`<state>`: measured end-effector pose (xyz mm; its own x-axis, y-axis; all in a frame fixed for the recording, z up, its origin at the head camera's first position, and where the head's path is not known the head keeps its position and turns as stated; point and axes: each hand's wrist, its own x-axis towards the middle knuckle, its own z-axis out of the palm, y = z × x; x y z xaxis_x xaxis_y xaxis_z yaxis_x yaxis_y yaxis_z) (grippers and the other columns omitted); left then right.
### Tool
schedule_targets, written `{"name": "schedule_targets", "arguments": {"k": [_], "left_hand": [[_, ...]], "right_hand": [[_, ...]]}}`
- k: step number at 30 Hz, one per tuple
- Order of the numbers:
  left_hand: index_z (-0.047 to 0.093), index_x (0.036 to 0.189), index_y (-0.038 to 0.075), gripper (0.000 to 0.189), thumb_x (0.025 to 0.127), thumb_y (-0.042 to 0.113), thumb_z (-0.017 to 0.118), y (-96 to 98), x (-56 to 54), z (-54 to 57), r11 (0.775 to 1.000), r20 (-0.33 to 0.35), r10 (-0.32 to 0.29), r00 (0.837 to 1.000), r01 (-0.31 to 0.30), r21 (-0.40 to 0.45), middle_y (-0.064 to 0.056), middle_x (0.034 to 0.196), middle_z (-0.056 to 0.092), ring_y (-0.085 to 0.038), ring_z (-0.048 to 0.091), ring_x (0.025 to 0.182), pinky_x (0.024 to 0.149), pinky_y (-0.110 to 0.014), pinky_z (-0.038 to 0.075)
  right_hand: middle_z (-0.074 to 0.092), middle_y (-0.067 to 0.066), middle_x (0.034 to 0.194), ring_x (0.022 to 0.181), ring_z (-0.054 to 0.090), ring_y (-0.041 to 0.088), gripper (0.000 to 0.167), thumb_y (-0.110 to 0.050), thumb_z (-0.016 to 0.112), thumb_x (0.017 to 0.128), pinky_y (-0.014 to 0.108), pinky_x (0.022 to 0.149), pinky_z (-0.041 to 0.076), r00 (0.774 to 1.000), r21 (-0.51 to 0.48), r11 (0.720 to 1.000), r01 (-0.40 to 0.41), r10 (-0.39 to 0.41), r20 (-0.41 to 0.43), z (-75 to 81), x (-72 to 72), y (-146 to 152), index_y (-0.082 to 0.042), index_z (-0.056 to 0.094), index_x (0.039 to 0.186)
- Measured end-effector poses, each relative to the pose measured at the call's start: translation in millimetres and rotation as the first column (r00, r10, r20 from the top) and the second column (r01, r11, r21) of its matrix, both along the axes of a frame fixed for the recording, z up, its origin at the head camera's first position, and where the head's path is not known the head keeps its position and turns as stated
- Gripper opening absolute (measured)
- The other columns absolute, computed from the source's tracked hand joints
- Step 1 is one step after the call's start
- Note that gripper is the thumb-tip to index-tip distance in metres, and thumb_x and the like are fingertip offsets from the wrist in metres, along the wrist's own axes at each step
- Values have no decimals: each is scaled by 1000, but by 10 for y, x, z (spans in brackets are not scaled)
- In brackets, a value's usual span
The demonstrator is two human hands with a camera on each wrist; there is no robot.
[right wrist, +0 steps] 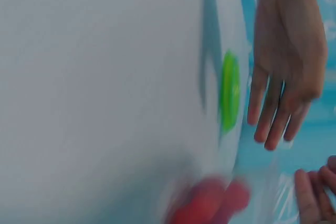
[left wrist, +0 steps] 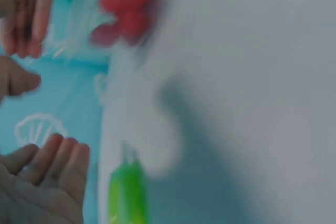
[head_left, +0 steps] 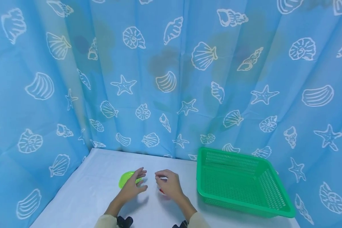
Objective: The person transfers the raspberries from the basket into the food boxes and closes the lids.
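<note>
My left hand (head_left: 130,188) is raised above the white table with its fingers spread and its thumb apart. Just behind it lies a bright yellow-green plate (head_left: 124,179), partly covered by the hand and seen edge-on in the right wrist view. Facing it is my right hand (head_left: 170,184), its fingers pointing left and a gap between fingers and thumb. Below that hand are several red rounded objects (left wrist: 131,6), apparently in clear plastic. They are blurred, so their kind cannot be told. Neither hand appears to hold anything.
To the right on the white-covered table (head_left: 88,183) stands a large green plastic basket (head_left: 231,204) with perforated walls. A blue curtain (head_left: 171,95) printed with white shells and starfish hangs behind the table and down both sides.
</note>
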<state>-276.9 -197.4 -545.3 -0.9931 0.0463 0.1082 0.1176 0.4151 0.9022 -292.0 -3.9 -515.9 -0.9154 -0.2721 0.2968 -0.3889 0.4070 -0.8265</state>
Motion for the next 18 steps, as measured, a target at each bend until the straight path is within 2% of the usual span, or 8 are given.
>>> {"name": "schedule_targets", "arguments": {"k": [2, 4, 6, 9, 11, 13, 15, 18], "left_hand": [[32, 148, 1, 70, 89, 13, 68, -113, -21, 83, 996, -11, 74, 997, -75, -47, -16, 142, 49, -34, 46, 131, 106, -46, 41], [35, 147, 0, 60, 95, 15, 60, -229, -40, 139, 984, -13, 148, 989, -149, -102, -18, 140, 50, -35, 46, 130, 107, -49, 41], [35, 146, -1, 54, 99, 19, 51, -339, -51, 179, 961, 1, 222, 975, -218, -169, -19, 140, 50, -37, 45, 131, 108, -53, 38], [35, 144, -6, 50, 102, 21, 38, -481, -53, 209, 924, 29, 305, 952, -288, -250, -25, 138, 49, -42, 41, 131, 109, -57, 34], [36, 142, -10, 52, 103, 24, 31, -553, -52, 219, 901, 60, 344, 937, -312, -303, -29, 138, 47, -45, 39, 131, 110, -58, 32], [38, 139, -13, 55, 103, 27, 26, -607, -47, 222, 887, 104, 367, 924, -314, -337, -31, 137, 45, -46, 39, 131, 110, -58, 31], [41, 136, -14, 60, 103, 33, 21, -640, -43, 218, 886, 166, 377, 911, -303, -351, -31, 132, 49, -45, 45, 125, 107, -57, 35], [49, 128, -12, 65, 103, 39, 17, -666, -47, 200, 897, 256, 381, 888, -288, -335, -25, 111, 58, -36, 57, 105, 94, -52, 46]], "right_hand": [[69, -5, 107, 102, 65, 12, 22, -19, 69, 92, 28, 85, 56, 996, -6, 999, -39, 39, 79, 45, 51, -126, -16, 70, 114], [68, 1, 114, 105, 65, 15, 31, -21, 69, 91, 30, 86, 57, 983, -10, 995, -94, 95, 158, 62, 98, -250, -13, 66, 121], [66, 8, 121, 109, 64, 20, 41, -22, 71, 89, 34, 86, 57, 966, -5, 989, -150, 148, 211, 62, 144, -369, -9, 62, 127], [62, 13, 128, 115, 62, 25, 53, -24, 74, 86, 37, 88, 56, 946, 49, 980, -195, 175, 271, 29, 197, -521, -4, 56, 133], [60, 14, 131, 118, 59, 28, 61, -25, 76, 84, 40, 90, 55, 946, 114, 974, -197, 158, 284, -8, 217, -606, -1, 53, 135], [58, 15, 133, 122, 56, 30, 67, -26, 78, 83, 45, 94, 53, 947, 178, 966, -190, 133, 292, -45, 223, -674, 0, 49, 138], [56, 16, 135, 125, 52, 33, 74, -28, 80, 81, 50, 97, 49, 945, 218, 958, -185, 113, 306, -86, 221, -725, 1, 46, 140], [54, 17, 137, 127, 49, 36, 78, -26, 81, 79, 55, 100, 46, 940, 215, 956, -199, 125, 317, -130, 202, -774, 1, 43, 142]]}}
